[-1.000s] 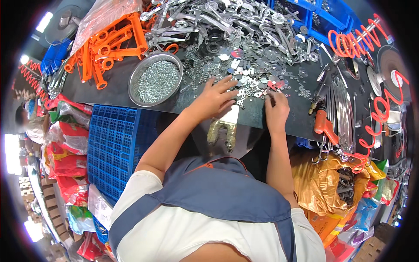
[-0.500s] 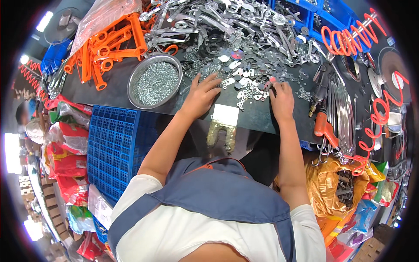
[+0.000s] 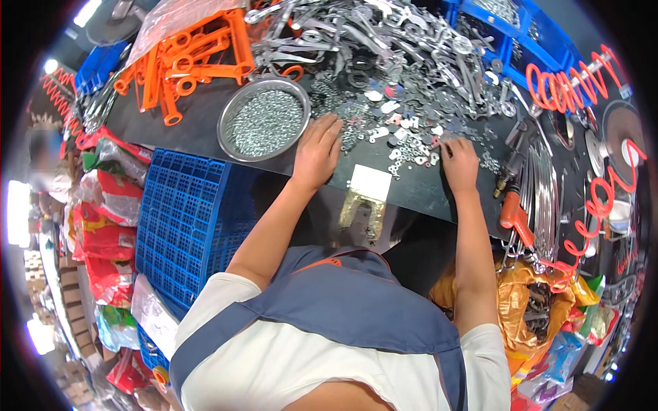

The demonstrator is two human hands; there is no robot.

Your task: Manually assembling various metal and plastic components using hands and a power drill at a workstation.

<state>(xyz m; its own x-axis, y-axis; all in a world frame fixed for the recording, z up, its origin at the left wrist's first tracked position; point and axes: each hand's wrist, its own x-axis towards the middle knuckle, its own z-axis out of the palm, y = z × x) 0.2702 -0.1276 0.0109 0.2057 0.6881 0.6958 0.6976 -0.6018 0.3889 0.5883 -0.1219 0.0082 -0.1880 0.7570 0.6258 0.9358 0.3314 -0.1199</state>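
Note:
My left hand [image 3: 318, 154] is beside the right rim of a round metal bowl [image 3: 225, 140] filled with small shiny metal pieces [image 3: 266, 123]. Its fingers are drawn together over the bench, and whatever they hold is hidden. Farther right, my right hand [image 3: 460, 164] has its fingertips bent down and closed at the edge of a spread of small washers and nuts [image 3: 411, 147]. Anything in that grip is too small to make out. Between the hands, a white block on a brass-coloured forked fixture [image 3: 371, 181] sits at the bench's front edge.
Metal levers [image 3: 411, 48] are heaped at the back, with orange plastic frames [image 3: 185, 65] to their left. Blue bins [image 3: 528, 41] stand back right. An orange-handled air tool [image 3: 510, 205] lies right, near a coiled red hose [image 3: 596, 198]. A blue crate [image 3: 181, 226] is below left.
My left hand has drawn back from the small parts toward the bowl, its fingers now together. My right hand stays by the washers with fingers more bent. The whole view has shifted slightly.

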